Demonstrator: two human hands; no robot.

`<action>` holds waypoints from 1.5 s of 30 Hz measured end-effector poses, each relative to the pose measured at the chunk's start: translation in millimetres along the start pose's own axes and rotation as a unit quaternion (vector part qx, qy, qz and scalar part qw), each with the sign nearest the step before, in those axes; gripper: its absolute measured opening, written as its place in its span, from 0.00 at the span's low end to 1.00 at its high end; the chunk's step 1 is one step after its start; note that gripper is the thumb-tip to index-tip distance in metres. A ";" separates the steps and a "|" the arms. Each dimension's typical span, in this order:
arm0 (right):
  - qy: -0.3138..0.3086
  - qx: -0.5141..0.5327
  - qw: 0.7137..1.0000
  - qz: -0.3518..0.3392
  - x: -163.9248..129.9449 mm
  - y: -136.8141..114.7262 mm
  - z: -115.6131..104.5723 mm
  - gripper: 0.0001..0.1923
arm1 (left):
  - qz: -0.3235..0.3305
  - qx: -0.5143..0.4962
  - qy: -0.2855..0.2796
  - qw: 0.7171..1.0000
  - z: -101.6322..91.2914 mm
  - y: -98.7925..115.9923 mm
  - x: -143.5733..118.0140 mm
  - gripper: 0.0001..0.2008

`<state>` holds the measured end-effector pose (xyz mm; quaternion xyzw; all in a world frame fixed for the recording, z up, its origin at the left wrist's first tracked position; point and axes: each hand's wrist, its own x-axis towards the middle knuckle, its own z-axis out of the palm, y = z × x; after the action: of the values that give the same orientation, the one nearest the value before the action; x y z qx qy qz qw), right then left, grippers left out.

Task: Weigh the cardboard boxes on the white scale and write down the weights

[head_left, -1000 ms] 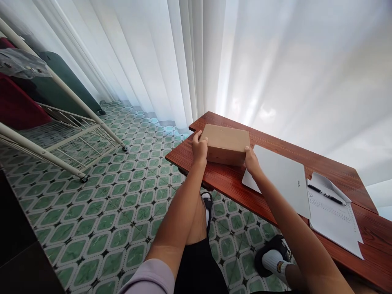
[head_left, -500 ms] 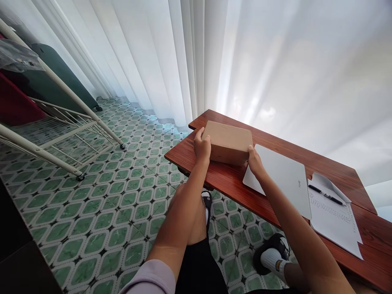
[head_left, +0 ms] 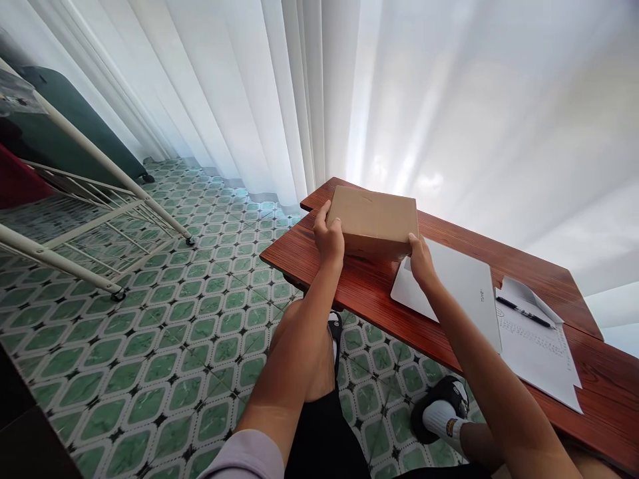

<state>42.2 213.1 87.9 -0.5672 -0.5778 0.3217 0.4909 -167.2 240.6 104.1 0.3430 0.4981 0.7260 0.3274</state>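
Small dark logo on lid of white laptop (head_left: 452,293), near right edge: too small to read. Rows of handwriting on paper sheet (head_left: 536,346) under pen (head_left: 524,313): illegible. Yellow-and-dark patch on white sock (head_left: 442,419): unreadable. Cardboard box (head_left: 374,216): no print visible.
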 end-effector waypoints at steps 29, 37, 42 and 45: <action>0.094 0.006 0.995 -0.037 -38.8 14.1 -95.1 0.24 | 0.100 -0.067 -0.227 0.966 52.1 -12.0 -55.5 0.27; 0.120 -0.013 0.992 -0.042 -64.5 31.6 -125.6 0.28 | 0.096 -0.115 -0.346 0.926 57.0 -18.2 -69.9 0.26; 0.130 -0.033 0.989 -0.068 -80.9 32.4 -142.2 0.28 | 0.109 -0.141 -0.395 0.901 61.8 -15.9 -78.6 0.25; 0.141 -0.054 0.983 -0.101 -87.7 32.1 -150.3 0.28 | 0.114 -0.169 -0.422 0.883 64.1 -13.8 -82.4 0.25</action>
<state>182.1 104.9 87.1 -0.5713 -0.5736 0.1560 0.5660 -67.2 209.2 94.0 0.6111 0.1401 0.6178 0.4746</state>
